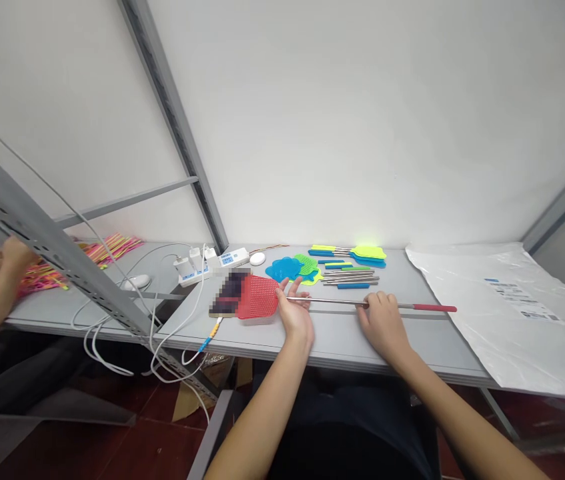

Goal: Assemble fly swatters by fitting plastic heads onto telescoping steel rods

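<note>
A red fly swatter (261, 297) with a long metal rod and a red grip lies level across both hands, just above the table. My left hand (296, 317) is turned palm up, its thumb and fingers around the rod where it joins the mesh head. Farther right, my right hand (385, 325) closes over the rod, short of the red grip. Behind them lie loose blue swatter heads (285, 269) and green ones (307, 267), beside several metal rods (349, 277) with blue or green grips. Finished-looking yellow and blue swatters (368, 253) rest at the back.
A dark, pixelated device (229, 293) with a cable is left of the red head. Power strips (195, 268) with white plugs and trailing cables stand by the grey shelf post (172, 113). White plastic sheeting (512, 313) covers the right. At far left, another person's hand (15, 257) is near pink-yellow sticks.
</note>
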